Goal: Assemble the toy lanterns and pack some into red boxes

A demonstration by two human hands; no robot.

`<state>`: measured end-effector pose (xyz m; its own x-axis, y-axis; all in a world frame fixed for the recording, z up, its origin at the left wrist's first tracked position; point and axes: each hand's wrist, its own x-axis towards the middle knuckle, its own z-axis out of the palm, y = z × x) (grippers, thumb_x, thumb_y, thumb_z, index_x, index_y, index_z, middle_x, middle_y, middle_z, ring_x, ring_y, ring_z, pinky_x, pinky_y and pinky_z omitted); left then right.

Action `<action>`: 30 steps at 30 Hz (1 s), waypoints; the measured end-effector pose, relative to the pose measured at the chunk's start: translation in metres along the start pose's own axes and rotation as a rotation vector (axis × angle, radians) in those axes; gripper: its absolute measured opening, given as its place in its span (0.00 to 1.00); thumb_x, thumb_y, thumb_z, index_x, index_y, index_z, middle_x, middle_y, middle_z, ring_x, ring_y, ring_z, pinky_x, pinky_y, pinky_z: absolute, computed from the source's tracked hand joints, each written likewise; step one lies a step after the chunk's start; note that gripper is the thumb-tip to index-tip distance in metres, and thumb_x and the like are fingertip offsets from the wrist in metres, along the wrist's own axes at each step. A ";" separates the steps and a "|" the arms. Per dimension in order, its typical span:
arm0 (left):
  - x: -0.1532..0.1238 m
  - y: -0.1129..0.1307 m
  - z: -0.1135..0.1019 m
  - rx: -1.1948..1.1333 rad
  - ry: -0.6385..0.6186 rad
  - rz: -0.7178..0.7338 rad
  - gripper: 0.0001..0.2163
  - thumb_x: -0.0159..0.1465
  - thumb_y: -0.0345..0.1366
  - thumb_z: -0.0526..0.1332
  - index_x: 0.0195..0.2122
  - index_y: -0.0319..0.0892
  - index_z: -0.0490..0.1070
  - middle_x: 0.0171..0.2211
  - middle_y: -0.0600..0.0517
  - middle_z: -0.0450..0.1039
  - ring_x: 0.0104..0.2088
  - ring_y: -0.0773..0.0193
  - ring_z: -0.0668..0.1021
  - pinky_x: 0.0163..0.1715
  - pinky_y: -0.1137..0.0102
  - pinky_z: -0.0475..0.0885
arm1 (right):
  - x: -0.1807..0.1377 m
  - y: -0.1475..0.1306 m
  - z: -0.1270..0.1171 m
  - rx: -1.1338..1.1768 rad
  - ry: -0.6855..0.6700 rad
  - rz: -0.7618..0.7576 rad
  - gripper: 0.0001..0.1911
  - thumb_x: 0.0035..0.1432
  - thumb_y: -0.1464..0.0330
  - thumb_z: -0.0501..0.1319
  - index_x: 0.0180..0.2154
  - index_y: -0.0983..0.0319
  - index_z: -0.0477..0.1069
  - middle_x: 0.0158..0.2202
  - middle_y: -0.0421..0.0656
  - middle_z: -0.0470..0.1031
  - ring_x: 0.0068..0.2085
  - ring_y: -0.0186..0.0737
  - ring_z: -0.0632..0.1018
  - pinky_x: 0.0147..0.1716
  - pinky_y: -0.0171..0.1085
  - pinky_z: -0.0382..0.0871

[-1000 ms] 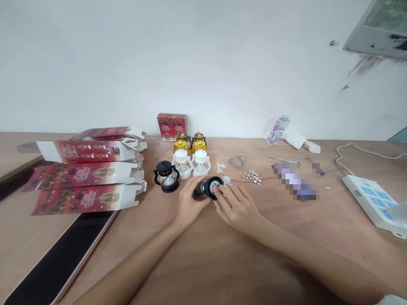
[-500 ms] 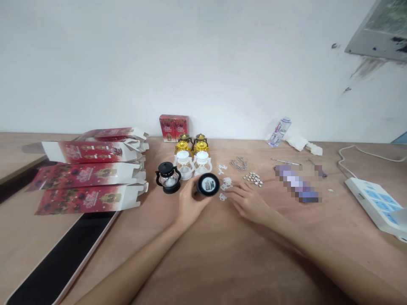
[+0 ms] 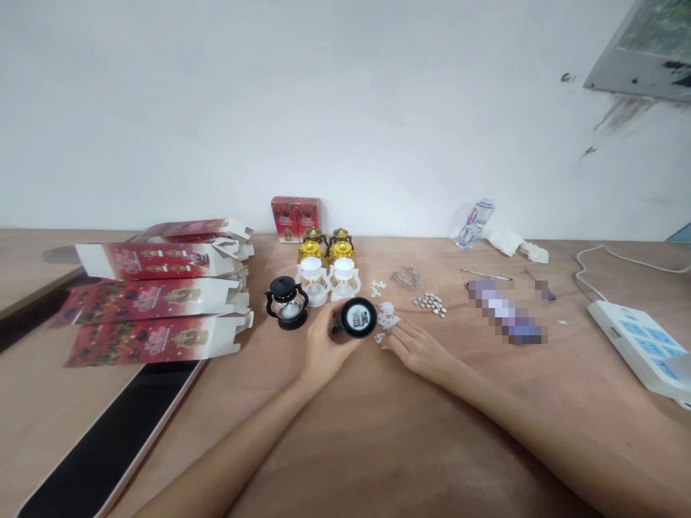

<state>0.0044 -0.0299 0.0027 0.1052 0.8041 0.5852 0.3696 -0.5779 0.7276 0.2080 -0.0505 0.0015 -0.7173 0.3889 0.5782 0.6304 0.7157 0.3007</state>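
Observation:
My left hand (image 3: 325,344) is wrapped around a black mini lantern (image 3: 337,325), tipped so that its round base with a pale label (image 3: 358,318) faces me. Beside it, my right hand (image 3: 418,351) reaches in low over the table, fingers stretched out and fingertips at a cluster of small white plastic pieces (image 3: 386,314). No piece shows clearly gripped in those fingers. A second black lantern (image 3: 288,302) stands upright left of my left hand. Just behind are two white lanterns (image 3: 312,280), then gold and bronze ones (image 3: 311,253). Silver button cells (image 3: 430,303) lie beyond my right hand.
Red printed cartons (image 3: 143,338) lie on the left over a dark, pale-edged panel (image 3: 113,439). A red box (image 3: 296,218) stands by the wall. Small metal parts (image 3: 406,278), a screwdriver (image 3: 486,274), a bottle (image 3: 475,223) and a power strip (image 3: 640,349) are towards the right.
My right hand has drawn slightly down and left, its fingertips closer together at the white pieces. The held lantern has shifted slightly right and down in view.

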 end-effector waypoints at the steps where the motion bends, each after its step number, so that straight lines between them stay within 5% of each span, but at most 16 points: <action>1: 0.000 0.000 0.000 -0.002 0.001 -0.001 0.19 0.52 0.35 0.66 0.45 0.42 0.67 0.40 0.50 0.74 0.41 0.59 0.76 0.39 0.67 0.73 | 0.001 -0.001 -0.003 0.014 0.041 0.017 0.13 0.63 0.74 0.52 0.26 0.64 0.67 0.23 0.42 0.70 0.27 0.37 0.72 0.27 0.36 0.68; 7: 0.000 0.001 0.000 -0.022 -0.018 0.003 0.19 0.52 0.35 0.65 0.46 0.42 0.67 0.41 0.49 0.73 0.42 0.58 0.76 0.41 0.65 0.73 | 0.006 -0.003 -0.028 0.207 0.317 0.141 0.07 0.63 0.75 0.51 0.39 0.64 0.67 0.40 0.51 0.76 0.43 0.38 0.77 0.38 0.36 0.75; 10: 0.000 0.002 -0.001 -0.024 -0.030 0.010 0.20 0.52 0.34 0.65 0.46 0.43 0.67 0.42 0.49 0.73 0.42 0.58 0.76 0.42 0.65 0.72 | 0.013 -0.004 -0.036 0.263 0.313 0.101 0.09 0.63 0.77 0.49 0.42 0.65 0.65 0.43 0.53 0.75 0.48 0.38 0.76 0.41 0.37 0.75; 30: 0.000 0.003 -0.001 -0.070 -0.062 0.002 0.19 0.52 0.34 0.65 0.46 0.42 0.66 0.41 0.49 0.72 0.42 0.58 0.75 0.42 0.66 0.72 | 0.054 -0.004 -0.055 0.612 0.249 0.338 0.07 0.60 0.74 0.57 0.39 0.60 0.72 0.34 0.42 0.79 0.36 0.33 0.79 0.38 0.32 0.73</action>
<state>0.0043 -0.0317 0.0050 0.1642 0.8085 0.5651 0.3041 -0.5865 0.7507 0.1828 -0.0642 0.0731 -0.3792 0.5540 0.7411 0.4742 0.8041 -0.3585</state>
